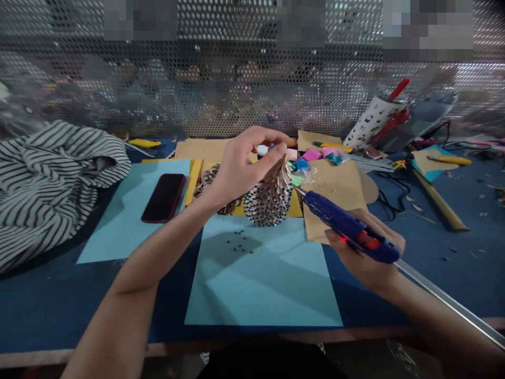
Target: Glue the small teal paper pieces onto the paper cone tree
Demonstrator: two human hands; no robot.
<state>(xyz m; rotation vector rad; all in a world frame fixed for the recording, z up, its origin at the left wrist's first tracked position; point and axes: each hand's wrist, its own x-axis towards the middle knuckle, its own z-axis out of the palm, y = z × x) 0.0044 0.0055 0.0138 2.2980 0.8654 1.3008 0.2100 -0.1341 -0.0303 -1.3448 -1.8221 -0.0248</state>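
My left hand (240, 163) pinches the top of a cone-shaped paper craft (269, 197), holding it upright above a light blue paper sheet (260, 279). The cone is covered in small dark dots. My right hand (365, 252) grips a blue hot glue gun (347, 226) with its nozzle pointing left toward the cone, a short gap away. A clear glue stick trails back from the gun along my forearm. A few small dark beads (236, 245) lie on the sheet below the cone.
A dark phone (163, 197) rests on another blue sheet at left, beside striped cloth (51, 179). Brown card (335, 189), coloured foam bits (315, 155), a patterned cup (374, 123) and yellow tools lie behind. A perforated metal screen (236, 79) closes the back.
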